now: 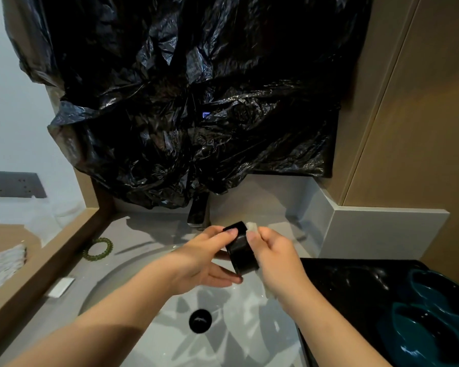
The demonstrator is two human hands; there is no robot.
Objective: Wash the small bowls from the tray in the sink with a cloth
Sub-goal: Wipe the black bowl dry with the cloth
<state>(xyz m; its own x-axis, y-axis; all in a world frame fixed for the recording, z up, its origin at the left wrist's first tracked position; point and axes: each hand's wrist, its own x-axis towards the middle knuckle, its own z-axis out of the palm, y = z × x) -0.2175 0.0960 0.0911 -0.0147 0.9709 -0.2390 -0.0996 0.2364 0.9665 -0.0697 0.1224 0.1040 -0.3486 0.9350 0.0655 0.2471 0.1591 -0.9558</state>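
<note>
Over the white sink (133, 282) my left hand (207, 258) grips a small black bowl (240, 250), thumb on its rim and fingers under its base, with the bowl tilted on its side. My right hand (273, 258) holds a pale cloth (252, 227) against the bowl's far side; more of the cloth hangs below that hand. At the right a black tray (355, 287) holds two teal bowls (435, 321).
A tap (198, 211) stands just behind the hands under a black plastic sheet (196, 88) that covers the wall. A green beaded ring (98, 247) and a small white bar (61, 287) lie on the counter at the left. The black drain (200, 320) sits in the basin.
</note>
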